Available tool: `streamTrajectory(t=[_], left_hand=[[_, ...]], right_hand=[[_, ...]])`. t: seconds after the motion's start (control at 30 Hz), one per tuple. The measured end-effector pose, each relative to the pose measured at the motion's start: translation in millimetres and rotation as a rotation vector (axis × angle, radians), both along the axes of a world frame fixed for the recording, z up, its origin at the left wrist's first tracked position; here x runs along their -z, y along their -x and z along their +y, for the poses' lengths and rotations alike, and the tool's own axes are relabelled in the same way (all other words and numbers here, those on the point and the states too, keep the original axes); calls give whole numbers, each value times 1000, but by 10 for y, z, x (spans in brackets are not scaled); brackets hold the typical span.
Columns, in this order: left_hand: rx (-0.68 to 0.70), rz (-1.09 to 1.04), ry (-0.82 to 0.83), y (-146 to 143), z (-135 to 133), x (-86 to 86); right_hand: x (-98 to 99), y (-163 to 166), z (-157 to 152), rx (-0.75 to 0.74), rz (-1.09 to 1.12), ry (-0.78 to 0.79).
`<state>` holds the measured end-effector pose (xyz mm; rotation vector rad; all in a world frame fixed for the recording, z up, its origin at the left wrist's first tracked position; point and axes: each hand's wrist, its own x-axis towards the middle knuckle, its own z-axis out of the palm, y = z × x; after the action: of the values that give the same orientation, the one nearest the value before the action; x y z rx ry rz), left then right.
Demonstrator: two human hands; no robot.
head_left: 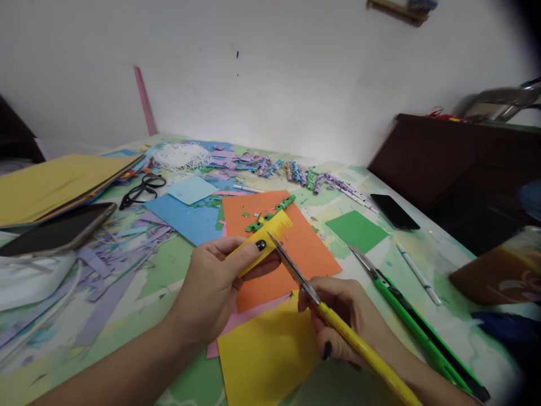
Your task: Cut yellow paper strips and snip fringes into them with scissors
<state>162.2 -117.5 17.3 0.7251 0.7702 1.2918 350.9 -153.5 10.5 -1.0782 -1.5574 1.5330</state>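
Pinched in my left hand (224, 276) is a folded yellow paper strip (268, 237), its far end cut into a fine fringe. My right hand (342, 316) grips scissors with yellow handles (359, 344). Their blades point up and left, the tip touching or just beside the strip's lower edge. Beneath the hands lie an orange sheet (315, 245), a yellow sheet (266, 355) and part of a pink one. A green fringed paper piece (257, 224) rests on the orange sheet behind the strip, partly hidden by it, with small green scraps around.
To the right lie a green box cutter (422, 321) with its blade out, a green square (357, 230), a pen-like stick (418, 273) and a phone (395, 211). Glasses (143, 190), another phone (54, 228) and purple scraps (114, 299) are left. Curled paper pieces (296, 172) line the back.
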Motion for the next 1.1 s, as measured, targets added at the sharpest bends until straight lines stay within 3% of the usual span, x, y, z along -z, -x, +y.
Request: streamTrajectory(t=[0.43, 1.1], left_hand=[[-24, 23, 9, 0, -6, 12], [-24, 37, 20, 10, -19, -21]], right_hand=[[23, 15, -9, 11, 82, 57], [12, 30, 4, 52, 15, 78]])
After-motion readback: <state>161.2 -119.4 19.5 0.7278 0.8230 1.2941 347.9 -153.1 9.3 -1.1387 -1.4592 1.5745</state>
